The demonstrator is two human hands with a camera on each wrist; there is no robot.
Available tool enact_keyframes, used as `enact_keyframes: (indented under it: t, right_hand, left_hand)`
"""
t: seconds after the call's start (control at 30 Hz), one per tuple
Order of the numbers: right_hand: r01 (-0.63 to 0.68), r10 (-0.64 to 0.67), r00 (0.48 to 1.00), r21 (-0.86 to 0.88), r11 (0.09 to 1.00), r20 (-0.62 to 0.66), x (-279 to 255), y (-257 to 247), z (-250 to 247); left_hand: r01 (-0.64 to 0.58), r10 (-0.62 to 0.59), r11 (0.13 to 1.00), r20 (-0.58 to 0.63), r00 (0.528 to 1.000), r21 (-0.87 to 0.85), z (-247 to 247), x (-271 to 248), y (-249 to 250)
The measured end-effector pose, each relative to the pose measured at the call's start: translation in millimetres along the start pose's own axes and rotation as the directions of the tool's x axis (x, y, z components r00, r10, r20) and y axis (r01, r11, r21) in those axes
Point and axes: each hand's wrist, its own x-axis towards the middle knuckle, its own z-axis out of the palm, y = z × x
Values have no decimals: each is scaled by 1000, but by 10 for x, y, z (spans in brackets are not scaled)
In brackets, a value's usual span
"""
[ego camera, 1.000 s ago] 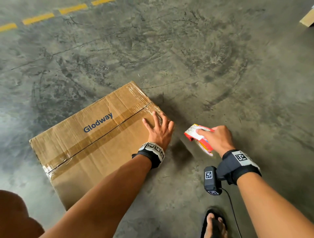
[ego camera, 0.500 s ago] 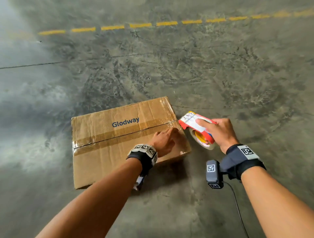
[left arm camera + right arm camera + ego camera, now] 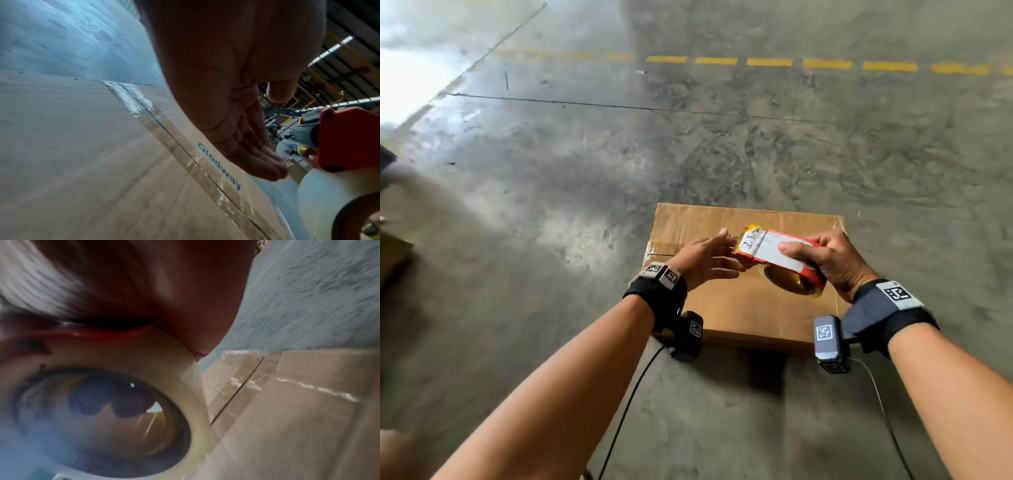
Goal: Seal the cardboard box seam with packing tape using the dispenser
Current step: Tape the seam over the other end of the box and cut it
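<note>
A brown cardboard box [image 3: 750, 308] printed "Glodway" lies on the concrete floor, its top seam [image 3: 179, 146] covered by a strip of clear tape. My right hand [image 3: 825, 260] grips a red tape dispenser [image 3: 774, 255] with a roll of clear tape [image 3: 179, 369] above the box top. My left hand [image 3: 709, 260] hovers over the box with fingers straight, their tips [image 3: 267, 168] reaching toward the dispenser's front end [image 3: 347, 139]. Whether they touch the tape I cannot tell.
Bare grey concrete floor [image 3: 619, 154] surrounds the box. A dashed yellow line [image 3: 770, 62] runs across the far floor. A brown cardboard piece [image 3: 390, 253] shows at the left edge. Cables [image 3: 626, 407] hang from both wrist cameras.
My view swung so the box now lies straight ahead. The right hand carried the dispenser over the box top. The left hand lifted off the box and reached toward the dispenser.
</note>
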Motion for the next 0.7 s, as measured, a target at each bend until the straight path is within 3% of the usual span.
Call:
enact_keyframes:
  t: [0.23, 0.43, 0.7]
  right_hand:
    - [-10, 11, 1000, -33, 999, 23, 181, 9, 340]
    - [4, -4, 1000, -26, 1000, 7, 227, -17, 549]
    - [9, -9, 1000, -1, 1000, 3, 197, -70, 718]
  left_hand:
    - [72, -65, 995, 101, 993, -65, -444, -36, -66]
    - [55, -32, 991, 184, 982, -120, -698, 76, -77]
    - [85, -65, 993, 228, 972, -81, -873, 225, -2]
